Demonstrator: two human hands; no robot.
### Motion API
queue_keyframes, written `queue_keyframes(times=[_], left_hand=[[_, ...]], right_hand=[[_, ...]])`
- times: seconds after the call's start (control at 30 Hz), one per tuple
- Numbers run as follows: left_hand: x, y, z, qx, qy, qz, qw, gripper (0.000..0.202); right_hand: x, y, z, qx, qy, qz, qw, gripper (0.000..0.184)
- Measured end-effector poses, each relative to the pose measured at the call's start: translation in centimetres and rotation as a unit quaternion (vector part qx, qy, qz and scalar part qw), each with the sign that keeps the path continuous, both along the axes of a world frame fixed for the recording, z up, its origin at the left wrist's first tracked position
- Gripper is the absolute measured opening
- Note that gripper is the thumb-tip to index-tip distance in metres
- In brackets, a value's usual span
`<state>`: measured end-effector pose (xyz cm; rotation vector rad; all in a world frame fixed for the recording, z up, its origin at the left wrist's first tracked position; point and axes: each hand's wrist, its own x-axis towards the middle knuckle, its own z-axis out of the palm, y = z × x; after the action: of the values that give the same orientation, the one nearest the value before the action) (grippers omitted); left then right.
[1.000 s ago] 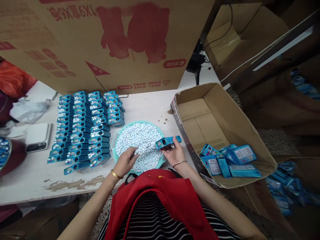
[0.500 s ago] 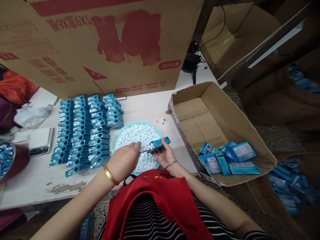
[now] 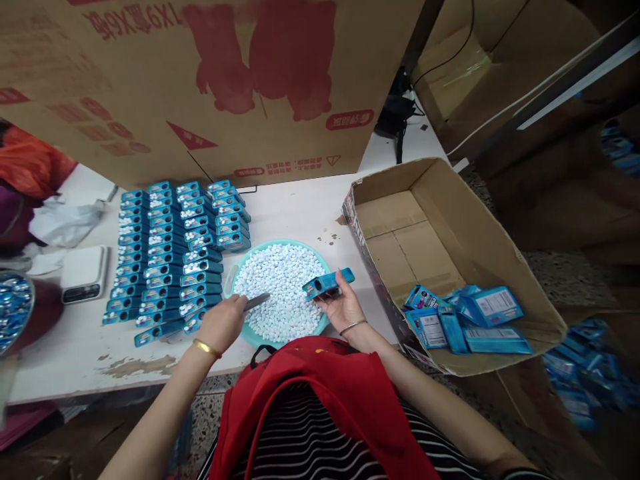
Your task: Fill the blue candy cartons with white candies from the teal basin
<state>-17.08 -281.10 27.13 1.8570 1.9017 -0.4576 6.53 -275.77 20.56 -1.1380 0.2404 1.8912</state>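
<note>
A teal basin [image 3: 235,275] full of small white pellets [image 3: 285,277] sits on the white table in front of me. My left hand [image 3: 223,323] is closed round a thin grey scoop [image 3: 257,302] whose tip lies over the pellets at the basin's left side. My right hand [image 3: 343,307] grips a small blue box [image 3: 327,283], held level above the basin's right rim. Rows of filled blue boxes [image 3: 175,250] lie to the left of the basin.
A large open carton [image 3: 450,220] with a few blue boxes [image 3: 465,320] stands at the right. A tall printed carton [image 3: 200,87] walls off the back. A white scale [image 3: 83,273] and a bowl of blue items [image 3: 15,310] are at the far left.
My left hand drew the scoop away from the blue box's mouth and back down to the pellets at the left. My right hand levelled the box and shifted it slightly right.
</note>
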Motion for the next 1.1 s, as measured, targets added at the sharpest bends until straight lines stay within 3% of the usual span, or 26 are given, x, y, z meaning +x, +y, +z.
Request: queue_keyframes(times=[0.1,0.2,0.3,0.4,0.53,0.67,0.8,0.93,1.1], left_hand=[[-0.5,-1.4,-6.3,-0.012,-0.067,0.019,0.998,0.015],[2.0,-1.5,-10.8,0.013,-0.114,0.022,0.993,0.021],[4.0,-1.0,-13.1,0.04,-0.156,0.039,0.986,0.027],[3.8,-1.2,-13.4,0.059,-0.196,0.053,0.977,0.029],[2.2,-1.8,-11.1,0.079,-0.242,0.051,0.966,0.026],[1.4,-1.6,-6.4,0.121,-0.284,0.024,0.951,0.026],[2.1,-0.4,-1.4,0.145,-0.289,-0.029,0.946,0.025],[3.9,1.3,2.2,0.106,-0.24,-0.088,0.961,0.026],[6.7,3.4,6.2,0.037,-0.087,-0.123,0.988,0.03]], right_hand=[[0.1,0.2,-0.1,0.029,-0.058,-0.008,0.998,0.035],[-0.2,0.1,0.0,0.069,-0.127,-0.018,0.989,0.042],[-0.5,-0.2,0.1,0.114,-0.182,-0.037,0.976,0.05],[-0.3,-0.3,-0.1,0.109,-0.173,-0.049,0.978,0.049],[0.4,-0.2,-0.5,0.011,-0.085,-0.033,0.996,0.041],[0.6,-0.4,-0.4,-0.016,-0.022,-0.033,0.999,0.035],[0.0,-0.5,0.3,-0.023,0.01,-0.023,0.999,0.03],[-0.8,-0.5,0.8,-0.029,0.053,-0.001,0.998,0.028],[-1.3,-0.8,0.8,-0.041,0.083,0.014,0.996,0.028]])
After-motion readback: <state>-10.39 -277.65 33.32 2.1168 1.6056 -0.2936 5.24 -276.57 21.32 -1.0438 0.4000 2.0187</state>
